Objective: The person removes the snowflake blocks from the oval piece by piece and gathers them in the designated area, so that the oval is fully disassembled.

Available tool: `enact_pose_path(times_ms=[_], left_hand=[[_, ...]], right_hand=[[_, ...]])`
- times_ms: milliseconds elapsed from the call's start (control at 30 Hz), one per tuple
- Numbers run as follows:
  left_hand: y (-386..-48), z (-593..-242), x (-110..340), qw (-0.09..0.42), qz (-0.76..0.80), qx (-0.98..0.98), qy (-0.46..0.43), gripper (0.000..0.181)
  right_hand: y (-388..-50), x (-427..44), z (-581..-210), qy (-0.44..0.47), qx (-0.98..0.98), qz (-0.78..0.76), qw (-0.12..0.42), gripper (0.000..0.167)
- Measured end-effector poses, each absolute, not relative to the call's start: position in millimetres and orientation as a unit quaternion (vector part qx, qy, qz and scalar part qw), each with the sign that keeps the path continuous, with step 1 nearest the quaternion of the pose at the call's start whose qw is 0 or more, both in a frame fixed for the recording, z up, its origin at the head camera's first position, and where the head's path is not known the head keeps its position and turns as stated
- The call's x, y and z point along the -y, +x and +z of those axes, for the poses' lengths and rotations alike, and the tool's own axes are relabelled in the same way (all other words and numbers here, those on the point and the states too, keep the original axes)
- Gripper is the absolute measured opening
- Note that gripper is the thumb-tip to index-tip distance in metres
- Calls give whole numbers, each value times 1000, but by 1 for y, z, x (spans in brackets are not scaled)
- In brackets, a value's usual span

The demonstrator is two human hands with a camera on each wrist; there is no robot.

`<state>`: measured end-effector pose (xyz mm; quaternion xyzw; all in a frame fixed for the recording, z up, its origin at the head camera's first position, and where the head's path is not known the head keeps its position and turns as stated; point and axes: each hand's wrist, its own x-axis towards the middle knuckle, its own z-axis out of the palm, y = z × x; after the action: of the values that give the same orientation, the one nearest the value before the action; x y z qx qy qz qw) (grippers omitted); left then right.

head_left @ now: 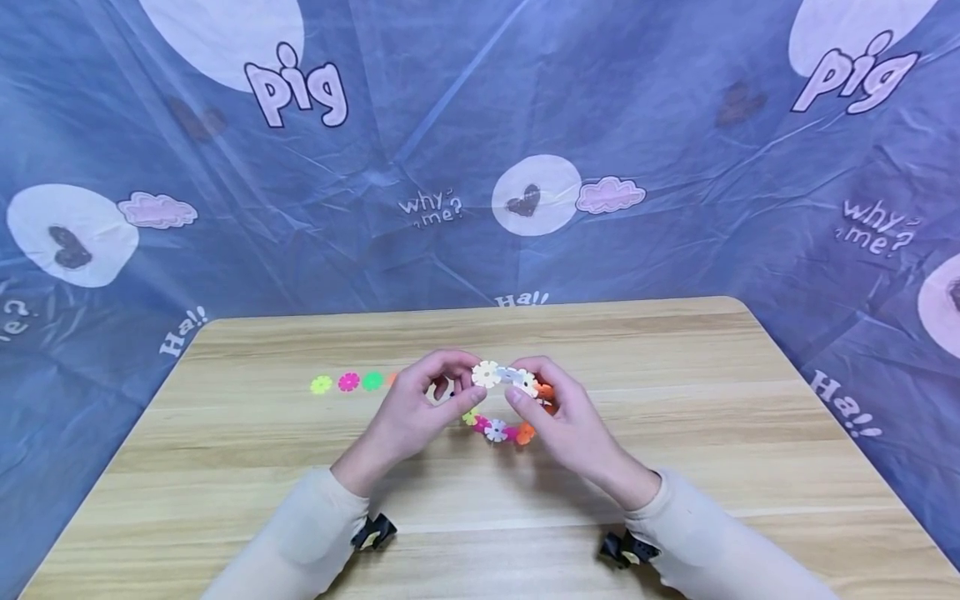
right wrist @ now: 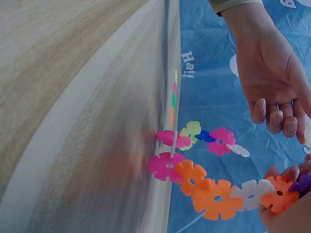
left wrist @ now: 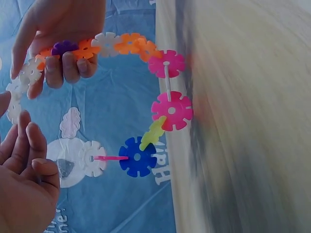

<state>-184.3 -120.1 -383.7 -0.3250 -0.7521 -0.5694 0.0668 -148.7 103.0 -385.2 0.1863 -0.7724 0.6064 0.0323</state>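
Above the table, my left hand [head_left: 416,408] pinches a white flower-shaped disc [head_left: 487,374] between thumb and fingers. My right hand [head_left: 573,417] holds the white and orange stretch of a chain of interlocking flower discs [left wrist: 171,110], its fingers curled behind the purple disc [left wrist: 64,47]. White discs bridge the space between both hands. From the right hand the chain curves down through orange, white and pink discs, then yellow-green and blue ones. It finishes in a white disc [left wrist: 94,158], which hangs apart from the left fingers. Whether the pinched discs are fully slotted together, I cannot tell.
To the left of my hands, loose discs lie in a row on the wooden table [head_left: 247,467]: yellow-green [head_left: 321,384], pink [head_left: 348,382], green [head_left: 372,381] and orange [head_left: 392,380], partly behind the left hand. A blue printed cloth [head_left: 390,275] hangs beyond the table's far edge.
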Motion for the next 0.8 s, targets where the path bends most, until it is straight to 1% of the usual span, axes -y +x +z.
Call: enact_pose_path(times_ms=[133,267,533,800], left_hand=[[-184,-383,116,50,-573,752,-323,26],[-183,-380,110,18,-578,754,-312,22],[-181,-376,104,-48,-613,742,-269,16],[-177,-373,101,-96,-662,703,-243,22]], right_hand=[[-148,-105,-385,182,771,608,43,17],[-149,-106,-386,186,773,604,55,13],[-149,-107,-386,193,773,603,44,12],[-151,-107,-389,197,776,598,41,9]])
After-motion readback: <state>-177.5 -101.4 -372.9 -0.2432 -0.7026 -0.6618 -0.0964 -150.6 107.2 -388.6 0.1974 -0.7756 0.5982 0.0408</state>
